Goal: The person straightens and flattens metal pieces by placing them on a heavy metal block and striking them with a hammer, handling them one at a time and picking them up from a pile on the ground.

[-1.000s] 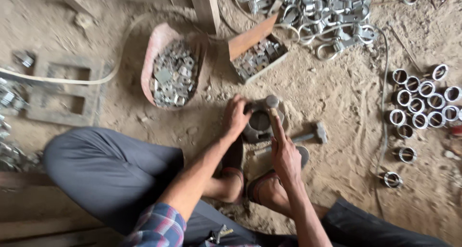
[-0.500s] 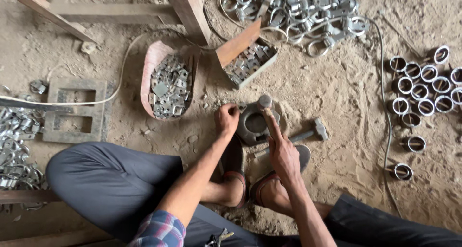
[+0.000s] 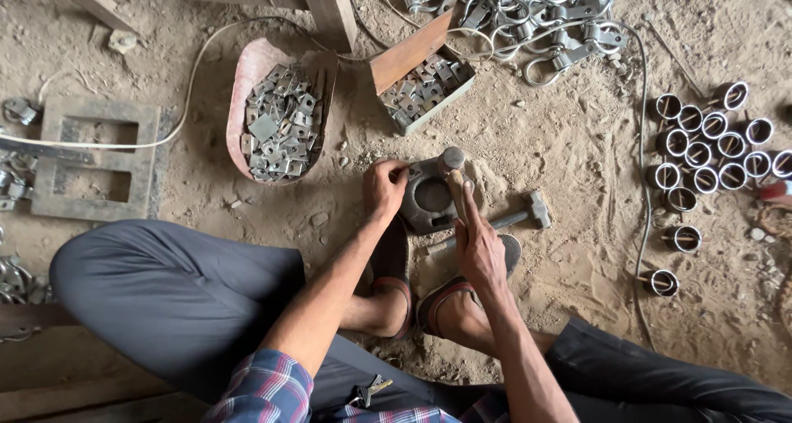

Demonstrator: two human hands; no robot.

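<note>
The right hand (image 3: 480, 250) is clamped on a hammer handle (image 3: 456, 194); the left hand (image 3: 384, 188) pinches the metal block (image 3: 429, 196) on the dirt between the feet. Fingers belong clear of the hammer head (image 3: 450, 158). A second hammer (image 3: 528, 213) lies beside.

Round grey metal block (image 3: 429, 199) on sandy ground

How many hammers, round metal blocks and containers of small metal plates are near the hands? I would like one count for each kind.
Hammers: 2, the held hammer in the right hand and the lying hammer
Round metal block, touched by the left hand: 1
Containers of small metal plates: 2, the reddish tray and the wooden box
Total: 5
</note>
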